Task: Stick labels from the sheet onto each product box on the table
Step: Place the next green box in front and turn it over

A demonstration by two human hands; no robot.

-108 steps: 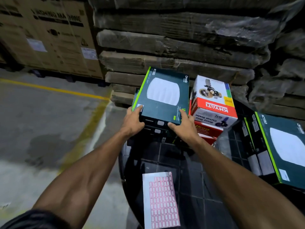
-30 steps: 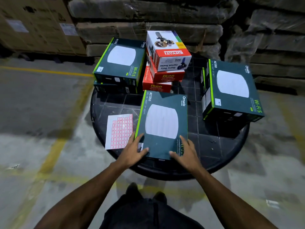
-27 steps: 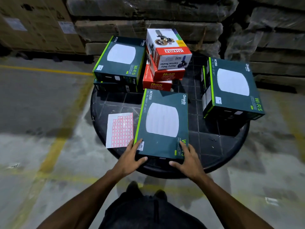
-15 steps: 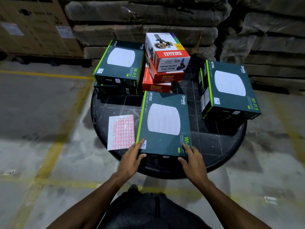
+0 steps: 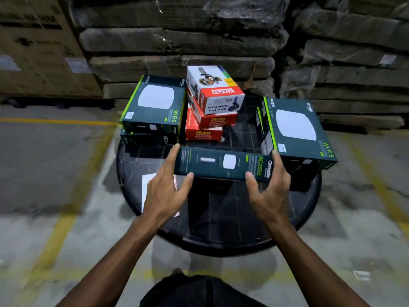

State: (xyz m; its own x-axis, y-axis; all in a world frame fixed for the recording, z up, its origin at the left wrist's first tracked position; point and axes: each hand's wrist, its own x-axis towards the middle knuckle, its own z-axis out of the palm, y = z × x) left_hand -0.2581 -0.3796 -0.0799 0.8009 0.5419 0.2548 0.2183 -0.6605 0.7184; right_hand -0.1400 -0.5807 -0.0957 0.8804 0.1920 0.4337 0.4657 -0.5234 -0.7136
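Green box up on its edge

Dark green box (image 5: pixel 223 163) stands on its edge above the round desk (image 5: pixel 221 247). Left hand (image 5: pixel 164 191) and right hand (image 5: pixel 269 191) grasp its ends, fingers curled around them. Label sheet (image 5: pixel 146 191) lies under the left hand. More boxes sit behind.

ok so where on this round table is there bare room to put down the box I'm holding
Bare tabletop at the near edge, under the held box, between the label sheet and the right-hand Wi-Fi box. The far half is crowded with stacked boxes.
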